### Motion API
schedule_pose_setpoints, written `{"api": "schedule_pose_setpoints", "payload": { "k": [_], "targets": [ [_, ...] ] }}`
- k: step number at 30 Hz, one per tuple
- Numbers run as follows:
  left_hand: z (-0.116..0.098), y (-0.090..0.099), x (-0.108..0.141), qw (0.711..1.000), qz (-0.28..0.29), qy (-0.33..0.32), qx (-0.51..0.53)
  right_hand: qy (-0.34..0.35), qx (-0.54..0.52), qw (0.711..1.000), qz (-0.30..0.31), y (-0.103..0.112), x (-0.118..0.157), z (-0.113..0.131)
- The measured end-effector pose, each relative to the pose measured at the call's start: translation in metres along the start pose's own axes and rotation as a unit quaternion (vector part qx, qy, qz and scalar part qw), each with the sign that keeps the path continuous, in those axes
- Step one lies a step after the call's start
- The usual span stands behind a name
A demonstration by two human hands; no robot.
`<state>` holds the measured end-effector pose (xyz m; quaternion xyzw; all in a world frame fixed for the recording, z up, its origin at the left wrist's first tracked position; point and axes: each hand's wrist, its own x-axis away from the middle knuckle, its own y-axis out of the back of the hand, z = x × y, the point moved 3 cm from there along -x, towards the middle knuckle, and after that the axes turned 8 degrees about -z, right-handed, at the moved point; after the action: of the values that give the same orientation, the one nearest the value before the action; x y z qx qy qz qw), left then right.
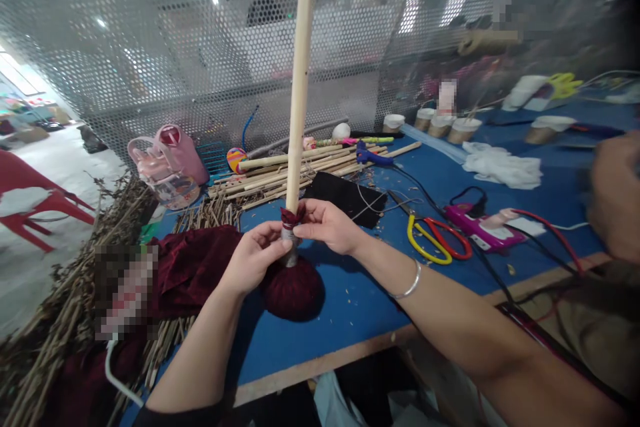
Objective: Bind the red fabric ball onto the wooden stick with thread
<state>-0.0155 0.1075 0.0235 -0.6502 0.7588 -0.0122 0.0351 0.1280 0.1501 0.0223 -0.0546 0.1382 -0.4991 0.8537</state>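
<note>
In front of me a pale wooden stick (299,87) stands nearly upright. Its lower end goes into a round dark-red velvet bundle (294,290) resting on the blue table (350,307). The cloth is gathered round the stick as a neck, wound with a greyish wrapping (290,250). My left hand (257,253) grips this neck from the left, thumb on the wrapping. From the right, my right hand (327,223) pinches at the neck's top, just below the frilled cloth edge; its fingertips are partly behind the stick. Whether thread lies between the fingers is too small to tell.
Red-and-yellow-handled scissors (437,240), a purple power strip (483,227), a blue glue gun (373,155) and several loose sticks (270,177) lie beyond. Dark-red cloth (197,263) and dried stalks (65,307) are left. Another person's hand (617,197) is at far right.
</note>
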Motion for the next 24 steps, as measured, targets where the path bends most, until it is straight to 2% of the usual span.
{"api": "schedule_pose_setpoints", "payload": {
  "k": [3,6,8,17,24],
  "targets": [
    [-0.001,-0.002,0.002,0.993,-0.081,-0.047,-0.076,0.012,0.037,0.999,-0.037,-0.002,0.001,0.002],
    [-0.005,-0.006,0.007,0.962,-0.182,-0.112,-0.170,0.014,0.070,0.996,-0.054,-0.003,0.001,0.004],
    [-0.007,-0.009,0.010,0.947,-0.212,-0.127,-0.206,0.018,0.087,0.995,-0.052,-0.003,0.000,0.004],
    [-0.006,-0.004,0.009,0.939,-0.240,-0.124,-0.212,0.031,0.191,0.981,-0.029,0.003,0.003,0.012],
    [-0.004,-0.004,0.007,0.940,-0.233,-0.126,-0.214,0.049,0.179,0.982,-0.033,0.006,-0.002,0.010]
  ]
}}
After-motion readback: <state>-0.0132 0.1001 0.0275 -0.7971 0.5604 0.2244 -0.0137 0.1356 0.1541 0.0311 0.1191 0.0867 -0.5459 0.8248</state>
